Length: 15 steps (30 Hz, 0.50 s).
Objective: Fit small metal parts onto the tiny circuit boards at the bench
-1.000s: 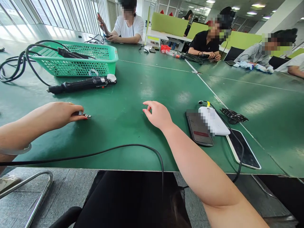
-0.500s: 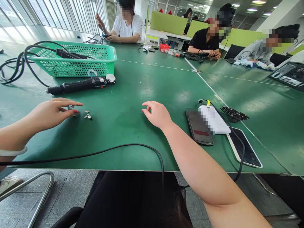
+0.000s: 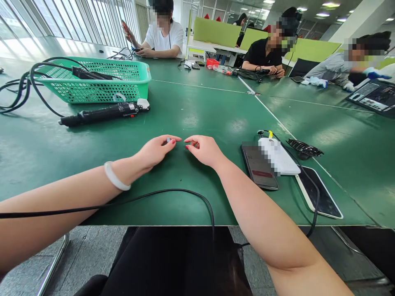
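Observation:
My left hand (image 3: 154,151), with a white bangle (image 3: 115,176) at its wrist, is over the table in front of me. Its thumb and fingers close around a small grey, metallic-looking piece (image 3: 168,140); most of the piece is hidden, so I cannot tell its kind. Just to the right is my right hand (image 3: 203,150), its fingers bent and pointing left. A gap shows between its thumb and index finger, and no object is visible there. The fingertips of both hands are close together but apart.
A green basket (image 3: 108,92) holds a black corded tool (image 3: 92,75); a black electric screwdriver (image 3: 105,114) lies before it. At right are a dark phone (image 3: 257,166), a white device (image 3: 279,156) and a white-edged phone (image 3: 321,195). A black cable (image 3: 173,190) crosses the near edge. Co-workers sit opposite.
My left hand has moved right, from near the screwdriver to beside my right hand. Small pale bits seen under it half a second ago no longer show. My right hand has barely moved.

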### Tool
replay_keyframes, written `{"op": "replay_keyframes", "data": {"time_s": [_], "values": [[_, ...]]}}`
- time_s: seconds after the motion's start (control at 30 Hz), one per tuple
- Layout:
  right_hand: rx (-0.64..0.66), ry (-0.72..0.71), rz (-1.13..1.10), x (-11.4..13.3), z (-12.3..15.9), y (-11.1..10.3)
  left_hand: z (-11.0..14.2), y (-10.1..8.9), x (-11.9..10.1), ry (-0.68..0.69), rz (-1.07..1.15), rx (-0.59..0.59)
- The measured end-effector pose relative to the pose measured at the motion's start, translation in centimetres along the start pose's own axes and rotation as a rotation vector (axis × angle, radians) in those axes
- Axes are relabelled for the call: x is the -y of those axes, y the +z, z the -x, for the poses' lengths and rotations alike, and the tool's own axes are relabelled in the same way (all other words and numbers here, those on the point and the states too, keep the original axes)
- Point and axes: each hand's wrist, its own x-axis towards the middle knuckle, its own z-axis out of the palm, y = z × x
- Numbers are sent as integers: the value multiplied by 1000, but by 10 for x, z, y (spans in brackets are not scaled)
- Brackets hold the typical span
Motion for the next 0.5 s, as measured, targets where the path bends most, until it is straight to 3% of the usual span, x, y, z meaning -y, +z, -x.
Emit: {"op": "replay_keyframes", "data": {"time_s": [0.1,0.2,0.33,0.5], "values": [[155,28,-4,-2,0,-8,-17,24,-3,94,211,8],[241,40,16,-1,0,-12,-25,25,0,141,255,-20],[213,-20,69,6,3,-7,-21,14,2,94,193,-17],[155,-126,151,18,3,9,-19,8,1,40,343,1]]}}
